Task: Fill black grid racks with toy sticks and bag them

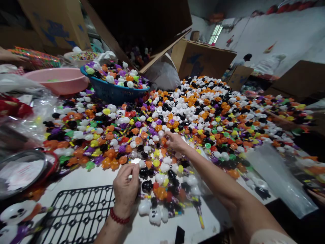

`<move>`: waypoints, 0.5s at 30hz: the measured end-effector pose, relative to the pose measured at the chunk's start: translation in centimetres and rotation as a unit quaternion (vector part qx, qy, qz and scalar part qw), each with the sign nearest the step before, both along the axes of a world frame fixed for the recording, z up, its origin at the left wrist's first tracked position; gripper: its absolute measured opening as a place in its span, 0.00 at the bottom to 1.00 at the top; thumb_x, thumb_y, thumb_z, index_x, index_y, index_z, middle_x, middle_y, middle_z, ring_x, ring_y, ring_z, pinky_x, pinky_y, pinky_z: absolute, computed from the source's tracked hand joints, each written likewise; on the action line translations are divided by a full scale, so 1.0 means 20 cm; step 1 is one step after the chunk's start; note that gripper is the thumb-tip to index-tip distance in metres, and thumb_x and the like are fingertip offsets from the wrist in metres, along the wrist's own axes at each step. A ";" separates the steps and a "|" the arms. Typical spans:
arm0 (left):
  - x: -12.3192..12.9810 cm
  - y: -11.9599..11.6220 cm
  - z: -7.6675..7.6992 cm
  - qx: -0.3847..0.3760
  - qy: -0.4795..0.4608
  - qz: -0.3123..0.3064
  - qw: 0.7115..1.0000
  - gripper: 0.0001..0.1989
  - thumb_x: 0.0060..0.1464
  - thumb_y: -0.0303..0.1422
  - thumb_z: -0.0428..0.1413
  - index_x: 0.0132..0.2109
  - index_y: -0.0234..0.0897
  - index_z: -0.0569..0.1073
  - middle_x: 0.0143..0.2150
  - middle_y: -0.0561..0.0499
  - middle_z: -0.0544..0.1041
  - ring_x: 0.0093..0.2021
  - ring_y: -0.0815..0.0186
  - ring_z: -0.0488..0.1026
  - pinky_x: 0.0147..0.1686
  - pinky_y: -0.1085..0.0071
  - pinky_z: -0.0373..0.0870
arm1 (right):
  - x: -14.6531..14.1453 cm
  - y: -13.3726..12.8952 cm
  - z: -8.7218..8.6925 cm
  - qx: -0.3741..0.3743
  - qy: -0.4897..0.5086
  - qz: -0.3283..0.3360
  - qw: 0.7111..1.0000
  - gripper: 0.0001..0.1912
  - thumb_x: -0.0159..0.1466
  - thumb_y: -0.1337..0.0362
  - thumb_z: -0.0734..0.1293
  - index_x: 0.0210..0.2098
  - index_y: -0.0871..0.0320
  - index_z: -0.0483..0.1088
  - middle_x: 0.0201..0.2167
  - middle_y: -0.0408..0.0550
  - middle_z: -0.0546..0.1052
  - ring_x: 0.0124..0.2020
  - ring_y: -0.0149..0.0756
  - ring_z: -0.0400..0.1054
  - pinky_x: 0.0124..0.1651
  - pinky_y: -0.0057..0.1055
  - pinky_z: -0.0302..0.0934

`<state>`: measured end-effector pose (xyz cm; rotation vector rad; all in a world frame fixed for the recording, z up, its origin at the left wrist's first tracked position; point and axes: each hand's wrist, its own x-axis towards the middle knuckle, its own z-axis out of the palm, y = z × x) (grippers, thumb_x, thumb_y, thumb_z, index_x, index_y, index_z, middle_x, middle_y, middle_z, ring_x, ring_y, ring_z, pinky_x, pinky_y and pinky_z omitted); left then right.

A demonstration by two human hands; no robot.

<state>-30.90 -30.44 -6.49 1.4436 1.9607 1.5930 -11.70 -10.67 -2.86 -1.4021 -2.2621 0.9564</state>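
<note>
My left hand [126, 185], a red bead bracelet at its wrist, is closed in a pinch at the near edge of the pile. A small white piece [137, 162] is by its fingertips; whether they grip it I cannot tell. My right hand [175, 141] reaches into the pile of small plastic Halloween figures [188, 108], its fingers apart and touching pieces. Between my forearms lie several figures with thin candy-coloured tubes, among them a white skull-faced figure [155, 216], a black figure [146, 186] and an orange pumpkin [160, 193].
A black plastic grid [78, 211] lies left of my left hand. Behind the pile stand a blue basin [116, 93] full of figures, a pink basin [57, 81] and a tipped cardboard box [162, 57]. A clear plastic bag [281, 179] lies right. Another person's hand [280, 120] reaches in there.
</note>
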 end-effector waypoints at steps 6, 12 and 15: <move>0.01 -0.01 0.01 0.011 -0.015 -0.017 1.000 0.13 0.61 0.38 0.54 0.32 0.36 0.76 0.34 0.49 0.79 0.37 0.65 0.75 0.40 0.71 0.71 | -0.02 -0.15 0.07 -0.245 0.353 -0.033 0.902 0.21 0.51 0.63 0.74 0.43 0.54 0.69 0.40 0.41 0.75 0.33 0.28 0.69 0.36 0.25 0.62; 0.03 -0.02 0.02 0.039 -0.037 -0.064 0.997 0.12 0.62 0.37 0.54 0.46 0.36 0.76 0.46 0.45 0.78 0.47 0.63 0.75 0.48 0.67 0.72 | -0.10 -0.43 0.09 -0.404 0.437 0.022 0.803 0.23 0.51 0.66 0.76 0.45 0.54 0.68 0.39 0.41 0.76 0.37 0.30 0.71 0.36 0.23 0.62; 0.02 -0.03 0.03 0.043 -0.049 -0.116 0.991 0.22 0.64 0.40 0.50 0.61 0.37 0.68 0.59 0.41 0.72 0.54 0.60 0.72 0.52 0.63 0.71 | -0.15 -0.54 0.09 -0.413 0.410 0.069 0.810 0.21 0.53 0.65 0.75 0.45 0.54 0.68 0.39 0.40 0.75 0.36 0.29 0.70 0.37 0.23 0.61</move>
